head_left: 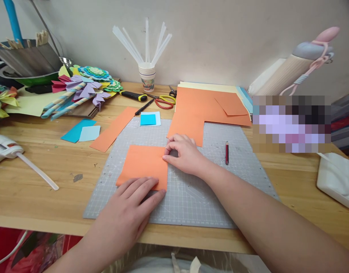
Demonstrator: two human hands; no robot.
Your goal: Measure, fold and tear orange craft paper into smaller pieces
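Note:
A square-looking piece of orange paper [143, 163] lies on the grey cutting mat [191, 204], and its lower left edge looks slightly raised. My left hand [134, 204] rests over the near edge, fingers stretched out on the paper and the thumb by its near right corner. At the right edge, my right hand [183, 153] has thumb and forefinger closed in a pinch on the paper. Beyond that hand, a larger cut orange sheet [191, 110] lies partly on the mat. A short dark red pencil [227, 152] is to the right.
Orange strip [114, 129], blue paper pieces [148, 119], a black pen [144, 107], a utility knife [133, 95] and scissors [165, 100] lie behind. A glue gun [5, 148] is at left, paper flowers [89, 85] behind it. A paper cup [147, 77] holds white sticks.

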